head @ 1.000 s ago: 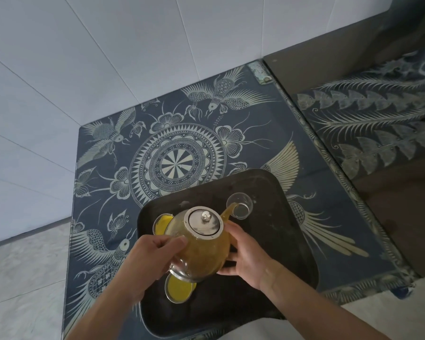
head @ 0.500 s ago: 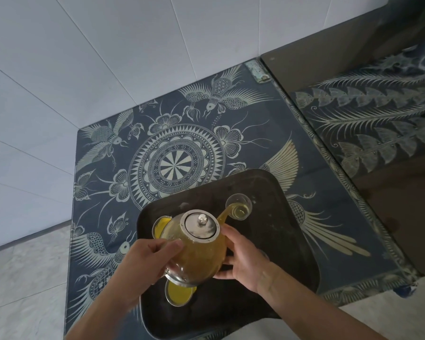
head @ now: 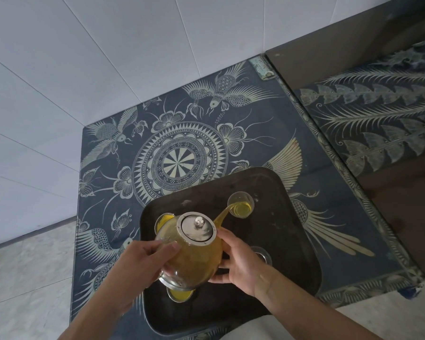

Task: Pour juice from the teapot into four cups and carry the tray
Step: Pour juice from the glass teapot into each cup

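Note:
A glass teapot (head: 196,261) of yellow juice with a metal lid is tilted over the black tray (head: 292,253). My left hand (head: 142,263) grips its left side and my right hand (head: 238,261) its right side. Juice streams from the spout into the far right cup (head: 241,204), which is partly filled. A cup (head: 163,220) holding juice peeks out behind the pot on the left, and another filled cup (head: 180,294) shows below it. A clear cup (head: 261,255) with no juice in it sits just right of my right hand.
The tray rests on a dark blue table (head: 182,148) patterned with birds and a mandala, set against a white tiled wall (head: 108,57). A second patterned surface (head: 378,114) adjoins on the right. Pale floor (head: 27,278) lies left of the table.
The teapot has tipped further toward the far right cup, and juice now flows from the spout. The juice level in that cup has risen.

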